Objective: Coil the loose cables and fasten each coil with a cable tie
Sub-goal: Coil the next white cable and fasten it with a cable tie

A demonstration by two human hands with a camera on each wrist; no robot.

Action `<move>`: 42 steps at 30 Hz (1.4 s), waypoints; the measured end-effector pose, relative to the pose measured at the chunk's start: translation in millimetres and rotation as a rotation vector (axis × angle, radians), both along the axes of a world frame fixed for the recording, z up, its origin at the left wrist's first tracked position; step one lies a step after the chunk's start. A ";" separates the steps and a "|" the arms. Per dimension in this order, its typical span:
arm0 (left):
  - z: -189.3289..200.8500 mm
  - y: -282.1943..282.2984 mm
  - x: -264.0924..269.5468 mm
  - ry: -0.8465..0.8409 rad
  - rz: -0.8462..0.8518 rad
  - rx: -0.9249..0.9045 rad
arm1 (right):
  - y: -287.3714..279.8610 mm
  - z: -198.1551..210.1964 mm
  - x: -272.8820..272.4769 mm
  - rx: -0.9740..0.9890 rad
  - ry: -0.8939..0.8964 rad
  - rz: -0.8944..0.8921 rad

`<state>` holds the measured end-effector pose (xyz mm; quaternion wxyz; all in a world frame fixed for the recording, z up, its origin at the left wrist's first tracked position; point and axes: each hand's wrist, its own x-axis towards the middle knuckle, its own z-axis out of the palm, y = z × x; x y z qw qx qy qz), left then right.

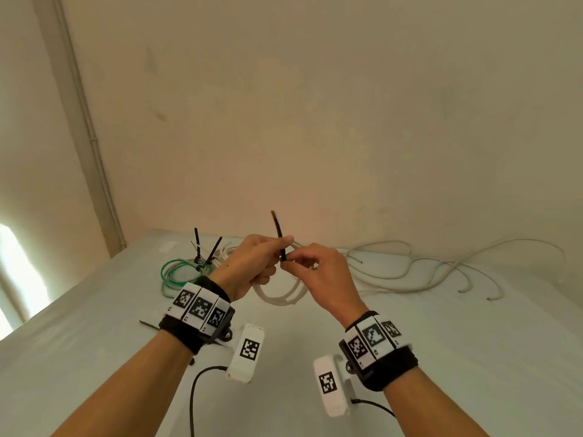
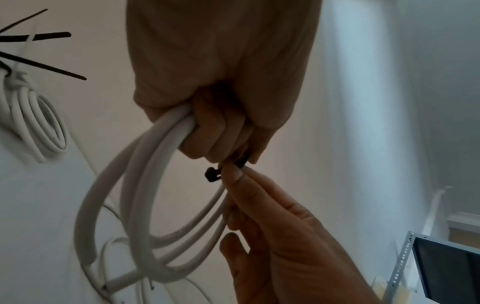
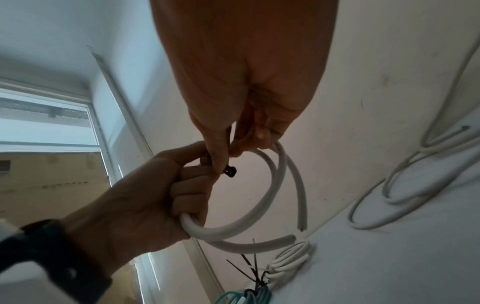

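Two hands meet over the middle of the bench (image 1: pixel 410 357), and the move ahead turns on the black cable tie (image 1: pixel 279 238) that stands between them: its long axis runs nearly upright in the head view, tail pointing up and away from you, head end low at your fingertips. Starting at your left, the finished coils, a green one (image 1: pixel 176 271) and a white one (image 2: pixel 39 125), lie on the bench with their tie tails sticking up, well clear of the work. Your left hand (image 1: pixel 249 266) is curled tight round the white coil (image 1: pixel 280 294), its fingers bunching the loops into one bundle, while thumb and forefinger also steady the strap of the tie. Just to its right, touching the same tie, your right hand (image 1: pixel 318 272) pinches the strap right beside the square locking head (image 2: pixel 213 174), which juts out free past your fingertips; the other fingers are loosely curled and hold nothing. The right hand looks better placed to guide the head, the left to keep the bundle shut. Whether the tail has passed through the head yet, you cannot tell from these views. Farther right, loose white cables (image 1: pixel 426 272) sprawl along the back of the bench, not yet coiled.
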<state>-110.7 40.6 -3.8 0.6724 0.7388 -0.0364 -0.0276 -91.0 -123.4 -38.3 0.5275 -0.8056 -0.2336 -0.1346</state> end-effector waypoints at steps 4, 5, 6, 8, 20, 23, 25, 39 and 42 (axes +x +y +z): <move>1.0 -3.4 0.2 -0.047 -0.038 0.000 | -14.8 1.2 2.4 -0.025 -0.072 -0.111; 1.9 -3.3 0.6 -0.064 -0.052 0.004 | -19.0 3.0 3.8 -0.008 -0.108 -0.148; 3.1 -3.2 0.8 -0.079 -0.068 0.007 | -22.3 5.9 5.4 0.026 -0.123 -0.180; 5.2 -3.6 1.2 -0.106 -0.114 0.003 | -28.9 15.9 9.5 0.120 -0.008 -0.199; 2.6 -14.3 -4.9 -0.226 -0.287 0.140 | -41.7 49.6 18.7 0.001 0.881 0.386; 0.4 -13.4 -5.6 -0.207 -0.296 0.148 | -42.5 46.2 19.2 0.036 0.911 0.344; -0.7 -14.3 -6.1 -0.182 -0.291 0.153 | -44.0 43.5 20.3 0.076 0.925 0.333; -3.1 -24.2 -1.9 -0.066 -0.210 0.185 | -51.4 39.4 17.3 -0.025 0.708 0.177; -7.8 -26.7 1.4 -0.103 -0.145 0.157 | -46.1 32.7 15.1 -0.003 0.576 0.101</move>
